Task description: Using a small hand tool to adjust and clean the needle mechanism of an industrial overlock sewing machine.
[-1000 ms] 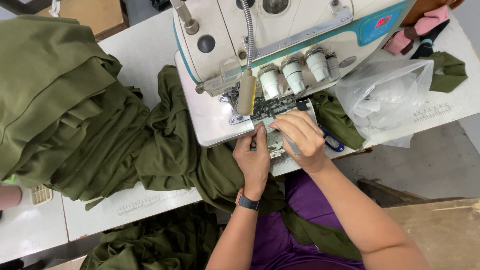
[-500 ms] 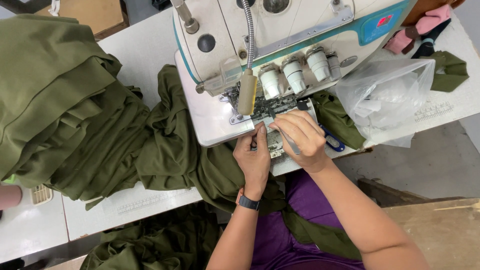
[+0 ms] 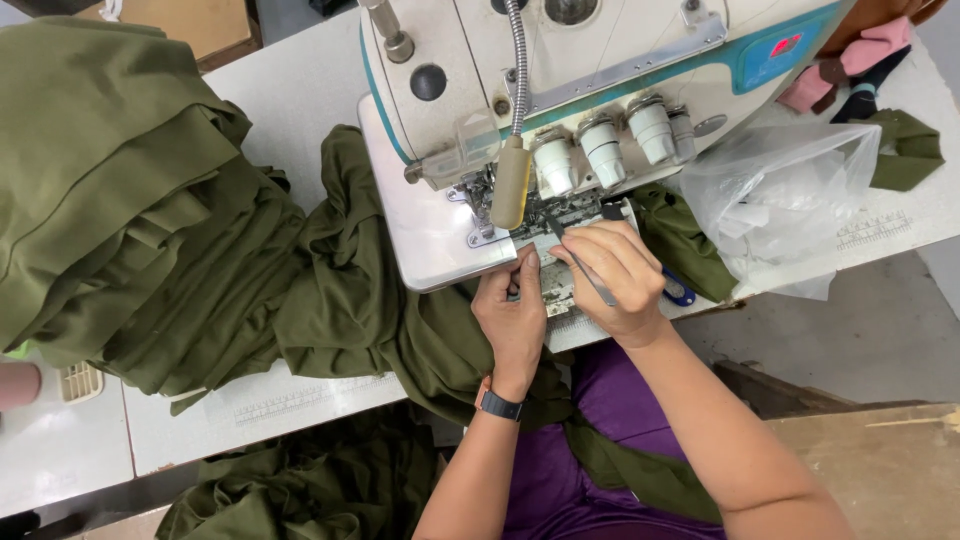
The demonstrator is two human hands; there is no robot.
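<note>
A: Nearest the camera, what is showing?
B: Purple clothing (image 3: 590, 450) is covering the person's lap, and olive-green fabric (image 3: 300, 490) is hanging below the surface edge. A dark wristwatch (image 3: 499, 405) is sitting on the left wrist.

A: What is the left hand doing?
B: The left hand (image 3: 515, 315) is resting at the front of the sewing machine (image 3: 520, 110), its fingers curled and its fingertips pressing against the open looper area (image 3: 545, 270). Whether it is pinching anything there cannot be told.

A: And the right hand?
B: The right hand (image 3: 615, 280) is grasping thin metal tweezers (image 3: 580, 265), with their tip pointing into the mechanism just below the thread-tension knobs (image 3: 605, 150). A blue-handled tool (image 3: 680, 292) is lying just beside that hand, partly hidden.

A: What is lying on the white surface (image 3: 290, 100)?
B: A large heap of olive-green fabric (image 3: 130, 210) is lying to the left, with one length trailing under the machine bed and down towards the lap. To the right, a clear plastic bag (image 3: 790, 200) is sitting near the machine.

A: Farther still?
B: Pink and dark cloth pieces (image 3: 850, 65) are lying at the far right corner, beside a small olive-green scrap (image 3: 910, 150).
</note>
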